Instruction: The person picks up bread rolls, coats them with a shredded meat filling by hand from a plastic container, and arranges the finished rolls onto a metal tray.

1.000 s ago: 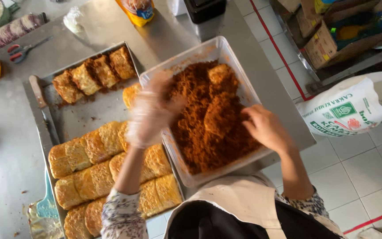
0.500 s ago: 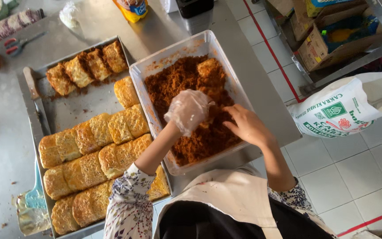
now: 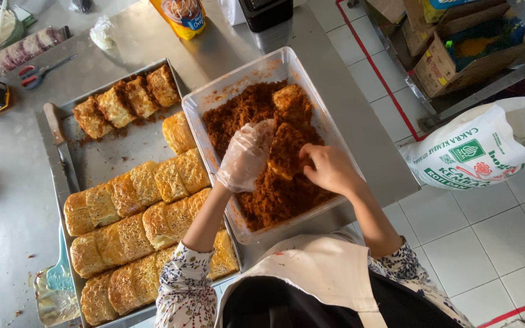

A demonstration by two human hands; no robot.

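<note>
Head view: two hands (left hand (image 3: 245,155) gloved, right hand (image 3: 329,168) bare) on one bun (image 3: 284,149).

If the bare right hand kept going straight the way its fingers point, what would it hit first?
Probably the crumb-coated bread piece lying in the clear plastic tub; the right hand already seems to touch it, and the gloved left hand lies just beyond.

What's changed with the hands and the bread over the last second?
The left hand, in a clear plastic glove, came down from above the tray edge into the clear tub of brown crumbs and now presses the bread piece there. The bare right hand stayed on that piece. The metal tray of rolls, the knife and the scissors lie as before.
</note>
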